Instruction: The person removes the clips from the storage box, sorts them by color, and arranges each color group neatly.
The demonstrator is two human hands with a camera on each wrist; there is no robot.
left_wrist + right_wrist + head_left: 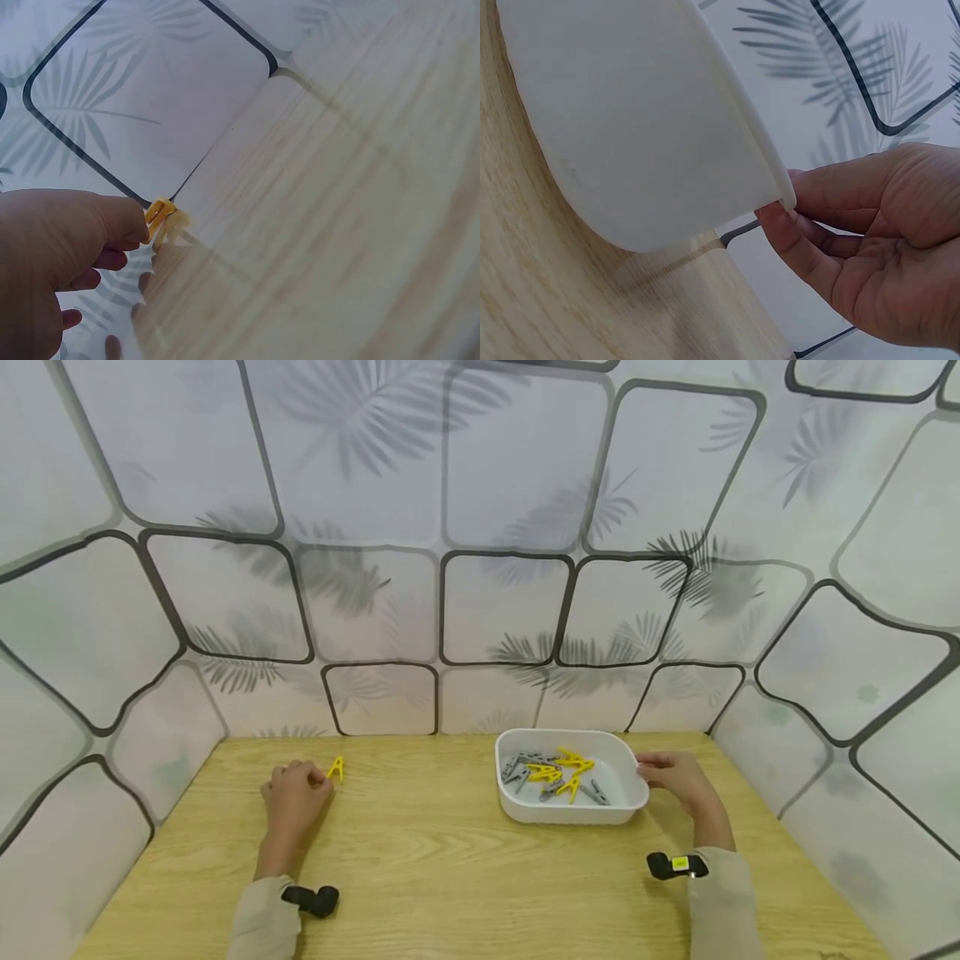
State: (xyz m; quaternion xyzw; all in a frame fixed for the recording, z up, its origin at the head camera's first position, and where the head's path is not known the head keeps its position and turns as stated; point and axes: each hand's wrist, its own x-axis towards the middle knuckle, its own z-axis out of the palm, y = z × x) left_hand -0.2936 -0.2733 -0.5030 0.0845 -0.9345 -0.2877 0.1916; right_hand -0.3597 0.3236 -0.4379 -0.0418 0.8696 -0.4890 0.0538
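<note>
At the left of the table, my left hand (pixel 296 793) pinches a yellow clothespin (pixel 337 768) at its fingertips, its legs pointing down. In the left wrist view the yellow clothespin (pixel 160 214) pokes out past the thumb and is partly hidden by it. My right hand (pixel 678 781) grips the right rim of a white plastic basin (pixel 573 815), thumb on one side and fingers curled under the lip in the right wrist view. Inside the basin lie several yellow clothespins (pixel 573 787) and several grey clothespins (pixel 596 793).
The light wooden table (pixel 420 877) meets a patterned wall covering (pixel 382 610) along its back edge, with more of it rising at both sides. The basin stands right of the middle, near the back edge.
</note>
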